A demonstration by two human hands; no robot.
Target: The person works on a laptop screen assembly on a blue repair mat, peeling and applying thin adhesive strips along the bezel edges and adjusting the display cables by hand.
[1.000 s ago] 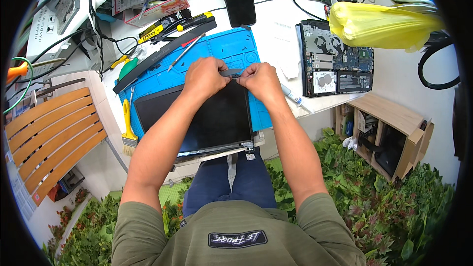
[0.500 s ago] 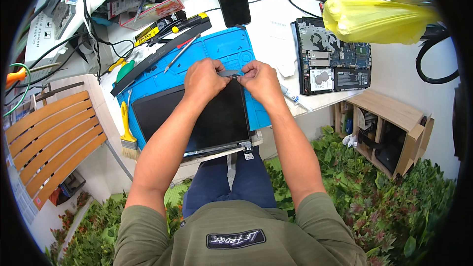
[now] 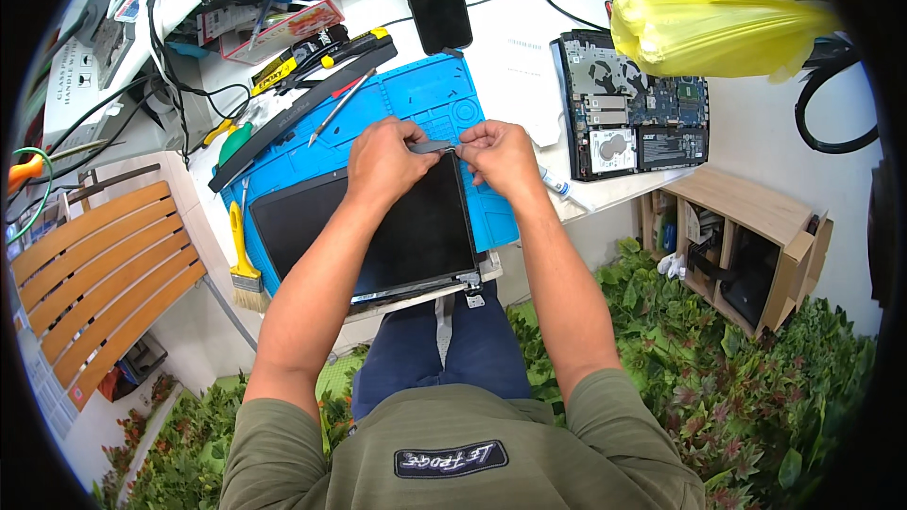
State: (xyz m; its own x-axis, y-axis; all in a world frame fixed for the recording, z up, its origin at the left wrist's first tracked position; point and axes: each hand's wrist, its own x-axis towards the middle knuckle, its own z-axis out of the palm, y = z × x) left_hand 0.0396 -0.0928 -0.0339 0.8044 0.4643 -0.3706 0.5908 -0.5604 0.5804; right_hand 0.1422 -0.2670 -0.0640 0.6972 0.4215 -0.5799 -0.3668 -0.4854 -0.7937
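A laptop screen panel [image 3: 402, 241] with a black display lies on a blue repair mat [image 3: 420, 85] in front of me. Above its far edge, near the far right corner, is a small dark grey strip-like piece [image 3: 433, 146]. My left hand [image 3: 385, 165] has thumb and fingers closed on this piece. At its right end my right hand [image 3: 501, 161] is held in a pinch, its fingertips close to or touching the piece. Whether something tiny sits between the right fingertips is too small to make out.
An opened laptop base [image 3: 633, 118] lies at the right. Left of the screen are a yellow-handled brush [image 3: 243, 255], a long dark bar [image 3: 293, 113] and a pen-like tool [image 3: 340, 109]. A phone [image 3: 436, 5] lies behind; a yellow bag [image 3: 718, 33] hangs over the right.
My right fingers have shifted slightly at the grey piece's right end and look a little more spread. My left hand keeps its hold. The view has moved slightly.
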